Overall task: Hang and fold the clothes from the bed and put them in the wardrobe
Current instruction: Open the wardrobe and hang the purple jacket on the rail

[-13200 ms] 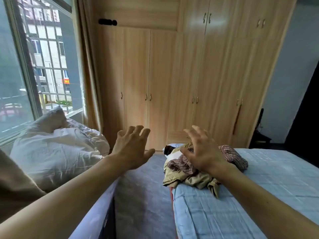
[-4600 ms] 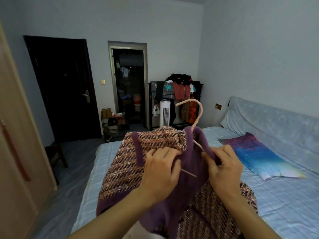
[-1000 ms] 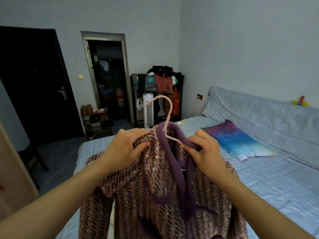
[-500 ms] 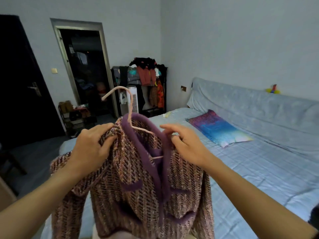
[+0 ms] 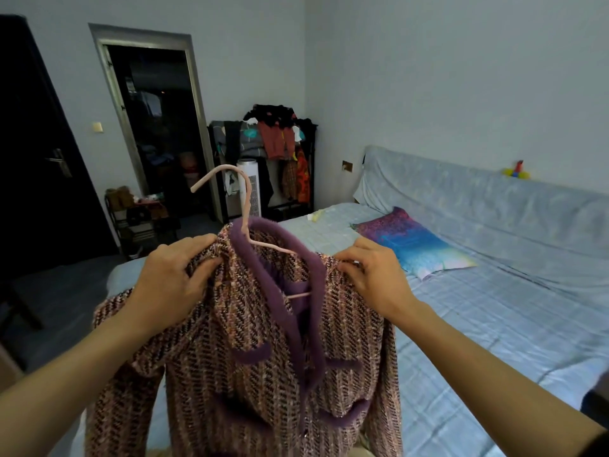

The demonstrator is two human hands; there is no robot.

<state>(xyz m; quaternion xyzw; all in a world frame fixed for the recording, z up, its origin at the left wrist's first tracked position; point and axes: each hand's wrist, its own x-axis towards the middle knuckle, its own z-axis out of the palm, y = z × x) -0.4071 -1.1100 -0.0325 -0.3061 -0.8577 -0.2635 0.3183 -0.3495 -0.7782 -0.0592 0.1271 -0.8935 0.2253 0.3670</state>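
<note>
The left hand (image 5: 171, 278) grips one shoulder of the pink-and-brown tweed jacket with purple fuzzy trim (image 5: 257, 357), and the right hand (image 5: 372, 278) pinches the other. Between the hands, a pale pink wire hanger (image 5: 244, 206) rises from the collar. Beyond and under the right hand lies the bed with its light blue sheet (image 5: 494, 324).

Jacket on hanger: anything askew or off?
Mildly askew: the pink hanger has its hook leaning toward the left hand, and the tweed jacket sits higher at that shoulder than where the right hand pinches it. No damage visible.
</note>
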